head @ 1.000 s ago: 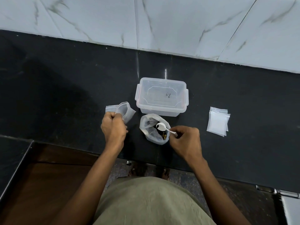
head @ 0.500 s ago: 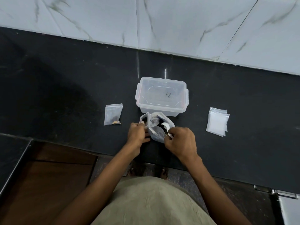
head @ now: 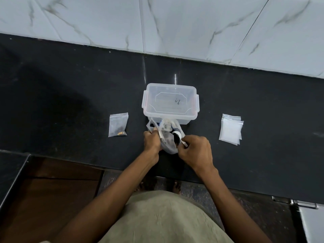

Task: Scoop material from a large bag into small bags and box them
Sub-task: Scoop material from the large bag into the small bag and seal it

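The large bag [head: 165,137] of clear plastic sat on the black counter [head: 70,95], just in front of the clear lidded box [head: 170,103] and touching its near wall. Dark material showed through the bag's crumpled sides. The left hand [head: 152,142] gripped the bag's left rim, fingers curled on the plastic. The right hand [head: 196,150] pinched the handle of a white spoon [head: 178,135], whose bowl lay inside the bag's mouth; whether it carried any material could not be told. To the left of the bag, apart from it, a small bag [head: 118,124] lay flat with a little brownish material in its near corner. To the right of the box, well apart, lay a stack of small bags [head: 230,130], seemingly empty. Beyond the counter's far edge ran a pale marbled wall [head: 175,20].
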Demonstrator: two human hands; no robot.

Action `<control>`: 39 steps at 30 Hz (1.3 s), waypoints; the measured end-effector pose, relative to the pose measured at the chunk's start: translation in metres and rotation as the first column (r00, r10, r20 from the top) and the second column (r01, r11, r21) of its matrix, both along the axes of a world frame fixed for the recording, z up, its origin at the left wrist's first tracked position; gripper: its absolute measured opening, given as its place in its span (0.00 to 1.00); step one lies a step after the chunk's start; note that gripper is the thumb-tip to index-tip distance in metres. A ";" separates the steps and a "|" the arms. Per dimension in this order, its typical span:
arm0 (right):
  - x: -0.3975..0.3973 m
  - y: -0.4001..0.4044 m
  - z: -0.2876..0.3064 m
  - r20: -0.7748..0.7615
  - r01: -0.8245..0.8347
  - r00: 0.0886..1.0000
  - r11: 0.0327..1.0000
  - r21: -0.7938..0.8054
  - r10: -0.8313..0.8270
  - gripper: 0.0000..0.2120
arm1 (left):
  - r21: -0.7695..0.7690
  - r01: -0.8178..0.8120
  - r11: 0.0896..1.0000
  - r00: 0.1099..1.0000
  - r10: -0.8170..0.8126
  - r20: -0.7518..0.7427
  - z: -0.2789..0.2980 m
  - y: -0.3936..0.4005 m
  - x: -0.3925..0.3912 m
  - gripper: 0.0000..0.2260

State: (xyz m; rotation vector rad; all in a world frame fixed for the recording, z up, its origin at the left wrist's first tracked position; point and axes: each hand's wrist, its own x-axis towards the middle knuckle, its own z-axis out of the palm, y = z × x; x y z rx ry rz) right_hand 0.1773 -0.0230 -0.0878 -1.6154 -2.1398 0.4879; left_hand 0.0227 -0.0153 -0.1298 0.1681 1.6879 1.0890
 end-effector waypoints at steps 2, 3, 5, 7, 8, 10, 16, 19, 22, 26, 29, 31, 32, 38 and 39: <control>0.001 0.000 -0.001 -0.004 -0.014 1.000 0.999 0.037 0.014 0.14 | 0.005 0.006 1.000 1.000 -0.006 -0.010 -0.002 -0.001 0.001 0.16; 0.001 -0.001 -0.003 0.003 -0.024 1.000 0.998 0.052 0.024 0.15 | 0.006 0.011 1.000 1.000 -0.011 -0.022 -0.001 -0.002 0.002 0.17; -0.001 -0.002 -0.006 0.024 -0.045 0.999 0.998 0.052 0.044 0.15 | 0.003 0.040 0.999 0.998 -0.039 -0.048 -0.002 -0.003 0.005 0.18; -0.002 -0.003 -0.010 0.041 -0.059 0.997 0.998 0.029 0.058 0.15 | 0.005 0.059 0.998 0.997 -0.058 -0.055 -0.003 -0.003 0.007 0.18; -0.003 -0.004 -0.011 0.032 -0.055 0.998 0.998 0.009 0.055 0.15 | 0.005 0.059 0.998 0.997 -0.059 -0.051 -0.006 -0.003 0.006 0.19; -0.003 -0.003 -0.013 -0.049 -0.003 0.999 0.998 -0.055 0.001 0.14 | 0.005 0.061 0.998 0.997 -0.060 -0.046 -0.004 -0.003 0.006 0.19; 0.001 0.004 0.001 -0.370 0.161 0.834 0.822 -0.547 -0.409 0.09 | 0.000 0.075 0.997 0.997 -0.075 0.003 -0.001 -0.003 0.005 0.06; 0.005 0.008 0.002 -0.451 0.140 0.631 0.664 -0.735 -0.632 0.06 | 0.013 0.077 0.997 0.996 -0.078 0.046 -0.001 -0.003 0.003 0.07; 0.007 0.009 0.000 -0.430 0.103 0.437 0.519 -0.848 -0.790 0.03 | 0.020 0.087 0.996 0.993 -0.089 0.073 0.002 -0.005 0.003 0.09; 0.009 0.002 -0.008 -0.393 0.280 0.678 0.713 -0.643 -0.621 0.06 | 0.020 0.123 0.992 0.990 -0.124 0.066 0.002 -0.006 0.002 0.10; 0.000 -0.002 -0.005 -0.275 0.203 0.912 0.918 -0.341 -0.304 0.06 | 0.026 0.132 0.991 0.989 -0.133 0.062 0.004 -0.006 0.002 0.10; -0.004 0.000 0.000 -0.342 0.181 0.876 0.888 -0.423 -0.341 0.07 | 0.035 0.138 0.990 0.989 -0.139 0.052 0.005 -0.006 0.001 0.10; -0.003 0.002 0.003 -0.398 0.186 0.813 0.837 -0.514 -0.425 0.08 | 0.039 0.139 0.990 0.989 -0.140 0.043 0.006 -0.006 0.000 0.10; 0.011 0.003 0.002 -0.485 0.173 0.435 0.599 -0.782 -0.758 0.04 | 0.049 0.117 0.992 0.993 -0.116 -0.032 0.007 -0.008 -0.003 0.09; 0.012 0.003 0.002 -0.487 0.177 0.412 0.592 -0.786 -0.770 0.04 | 0.050 0.108 0.993 0.993 -0.106 -0.047 0.007 -0.008 -0.003 0.08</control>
